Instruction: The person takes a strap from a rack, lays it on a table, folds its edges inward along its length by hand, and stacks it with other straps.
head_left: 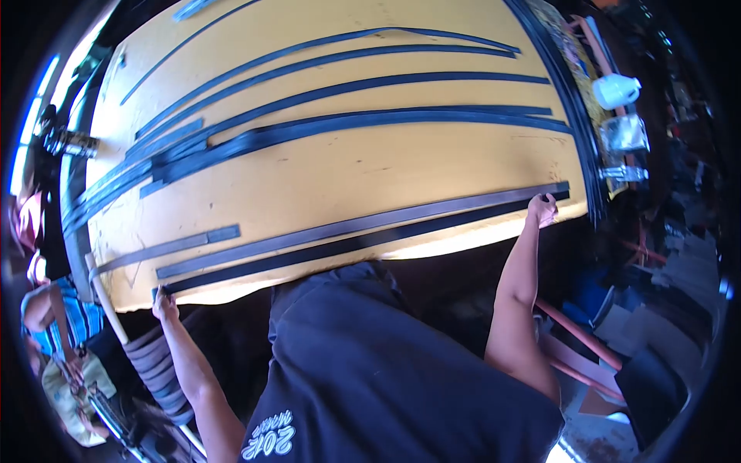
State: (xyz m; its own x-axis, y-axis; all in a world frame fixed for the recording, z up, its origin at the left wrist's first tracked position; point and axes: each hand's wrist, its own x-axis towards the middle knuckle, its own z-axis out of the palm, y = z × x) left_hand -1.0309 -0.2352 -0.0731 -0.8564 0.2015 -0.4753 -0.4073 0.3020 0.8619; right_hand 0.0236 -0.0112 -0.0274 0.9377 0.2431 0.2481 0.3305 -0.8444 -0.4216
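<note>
A long black strip lies along the near edge of the yellow table. My left hand is closed on its left end. At the far right, my right hand pinches the strip near its other end. Just beyond and roughly parallel lies a long grey strip, its right end close to my right hand. A shorter grey strip rests beyond my left hand.
Several dark strips stretch across the table's far half. A strip bundle runs along the right edge, beside a white jug. A person in a striped shirt is at the left, near a wrapped roll.
</note>
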